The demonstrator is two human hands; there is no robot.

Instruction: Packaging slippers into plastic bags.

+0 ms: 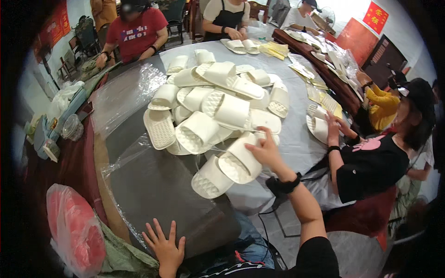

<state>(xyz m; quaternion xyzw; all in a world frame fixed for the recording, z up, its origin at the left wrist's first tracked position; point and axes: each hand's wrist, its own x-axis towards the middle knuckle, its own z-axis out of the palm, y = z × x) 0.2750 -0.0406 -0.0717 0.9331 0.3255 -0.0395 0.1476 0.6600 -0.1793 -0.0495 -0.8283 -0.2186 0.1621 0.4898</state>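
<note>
Clearly, the held slipper (243, 152) looks off-white, quilted inside.

The left hand (166, 251) lies palm down at the near left, back upward, fingers fanned wide and pointing far, thumb out to the right; little shows beyond its wrist. The right arm (307, 201) rises from the near right, bent at the elbow, its forearm slanting far and left. The right hand (268, 150) reaches farther, forefinger and thumb extended leftward, the other fingers partly hidden.
</note>
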